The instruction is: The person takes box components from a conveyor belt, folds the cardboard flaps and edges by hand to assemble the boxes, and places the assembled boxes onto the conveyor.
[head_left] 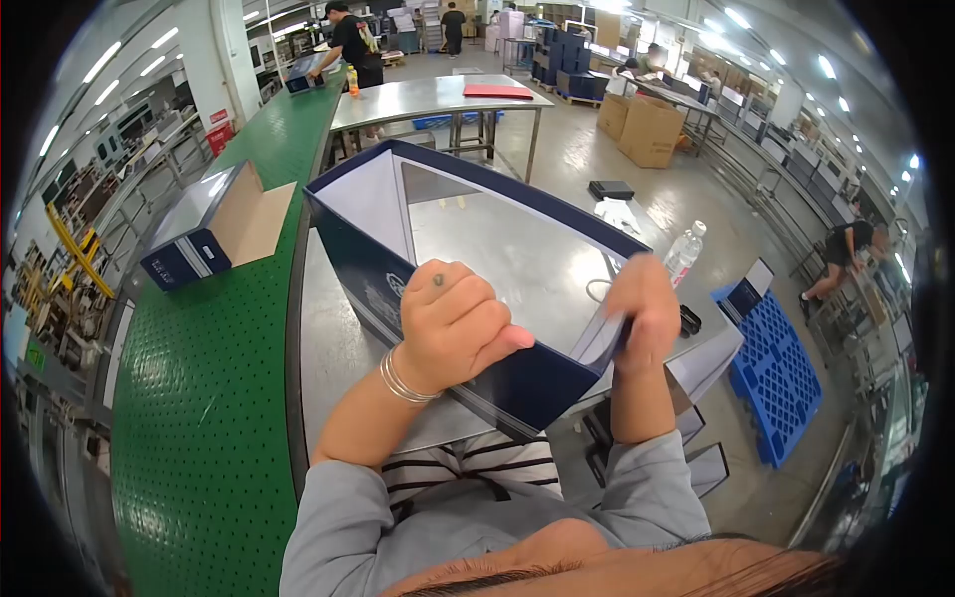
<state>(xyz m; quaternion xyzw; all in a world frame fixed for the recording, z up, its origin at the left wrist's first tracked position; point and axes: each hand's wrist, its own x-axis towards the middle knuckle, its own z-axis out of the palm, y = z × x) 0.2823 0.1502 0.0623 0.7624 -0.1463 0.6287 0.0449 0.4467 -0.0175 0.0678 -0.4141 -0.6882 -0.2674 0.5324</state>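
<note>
Left hand (pixel 453 323) is clenched, right hand (pixel 645 310) too blurred to tell, apparently shaping the blue box (pixel 532 386), which next needs even pressure.

The navy box (pixel 358 264) at the centre of the frame looks like smooth, paper-covered board with a faint sheen, its white lining (pixel 364 204) matt. Around it, the counter (pixel 343 373) is smooth, shiny metal. At left, the green worktop (pixel 209 368) is perforated and slightly glossy. At right, the bottle (pixel 684 251) is clear, glossy plastic, the pallet (pixel 786 370) blue plastic. Lower down, grey sleeves (pixel 338 507) are matt cloth, bracelets (pixel 396 380) polished metal.
</note>
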